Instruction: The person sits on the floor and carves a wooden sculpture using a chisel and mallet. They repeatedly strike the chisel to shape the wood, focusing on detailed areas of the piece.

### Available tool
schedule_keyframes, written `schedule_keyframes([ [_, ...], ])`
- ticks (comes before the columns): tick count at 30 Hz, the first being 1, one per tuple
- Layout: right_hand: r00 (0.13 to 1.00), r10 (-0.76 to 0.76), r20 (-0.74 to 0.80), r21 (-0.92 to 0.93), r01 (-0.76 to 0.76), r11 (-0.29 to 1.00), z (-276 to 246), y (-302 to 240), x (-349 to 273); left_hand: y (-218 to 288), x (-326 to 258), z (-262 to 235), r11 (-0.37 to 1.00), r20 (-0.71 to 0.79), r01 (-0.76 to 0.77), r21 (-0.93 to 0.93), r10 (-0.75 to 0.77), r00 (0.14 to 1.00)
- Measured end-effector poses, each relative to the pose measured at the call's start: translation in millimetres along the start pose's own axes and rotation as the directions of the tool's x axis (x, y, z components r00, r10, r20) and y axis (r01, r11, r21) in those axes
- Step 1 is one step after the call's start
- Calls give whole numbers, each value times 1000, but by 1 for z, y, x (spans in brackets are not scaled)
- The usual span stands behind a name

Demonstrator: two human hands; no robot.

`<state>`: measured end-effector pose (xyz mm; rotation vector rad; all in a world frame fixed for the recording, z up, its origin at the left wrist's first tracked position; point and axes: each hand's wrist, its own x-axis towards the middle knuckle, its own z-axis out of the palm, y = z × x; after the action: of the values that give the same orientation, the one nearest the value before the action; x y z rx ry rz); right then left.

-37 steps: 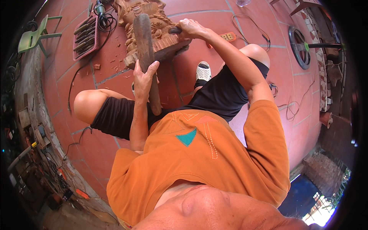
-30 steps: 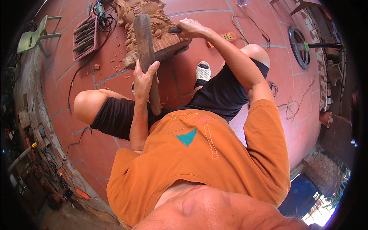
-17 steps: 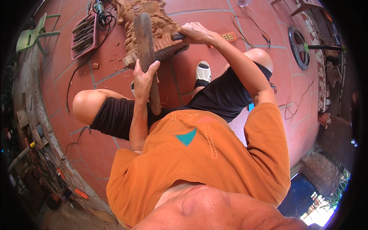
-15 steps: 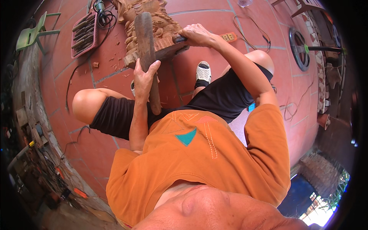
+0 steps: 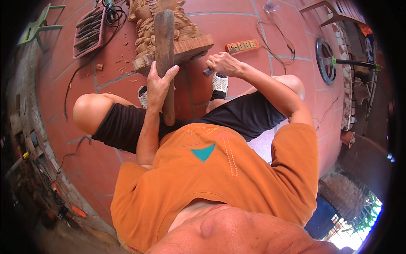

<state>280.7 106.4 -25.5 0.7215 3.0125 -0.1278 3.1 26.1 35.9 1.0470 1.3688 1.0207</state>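
My left hand (image 5: 160, 82) grips a long, dark wooden club (image 5: 165, 59) that stands nearly upright in front of a carved wooden figure (image 5: 169, 36) on the red tiled floor. My right hand (image 5: 224, 64) is closed around a chisel (image 5: 208, 72) with a dark handle. It sits just off the near right corner of the carving's base. I am seated, with my knees spread to either side of the carving. My feet in white sandals (image 5: 220, 84) rest close to its base.
A pink tray of chisels (image 5: 89, 31) lies at the far left beside a black cable and a green plastic chair (image 5: 40, 29). An orange power strip (image 5: 241, 45) lies behind my right hand. Wood chips dot the tiles. A round metal frame (image 5: 326, 61) and clutter line the right wall.
My right hand has drawn back with the chisel from the top of the carving to the near right corner of its base. The left hand keeps its grip on the club.
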Motion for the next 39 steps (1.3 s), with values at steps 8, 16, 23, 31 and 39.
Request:
schedule_keyframes([
  [8,938,306,-164,390,-223,893,-9,-5,12,-6,4,2,1000,33,16,17,-17,999],
  [16,824,544,160,829,-412,379,-22,27,29,-2,0,1,1000,9,-11,7,11,1000],
  [23,747,665,-21,684,-474,554,-20,49,51,-4,0,1,999,13,37,-2,-37,999],
  [31,787,595,163,613,-554,564,-19,64,68,-4,-3,3,1000,18,-2,8,2,1000],
  [39,700,714,19,582,-589,561,-12,63,79,-8,-3,-1,1000,18,0,7,0,1000],
])
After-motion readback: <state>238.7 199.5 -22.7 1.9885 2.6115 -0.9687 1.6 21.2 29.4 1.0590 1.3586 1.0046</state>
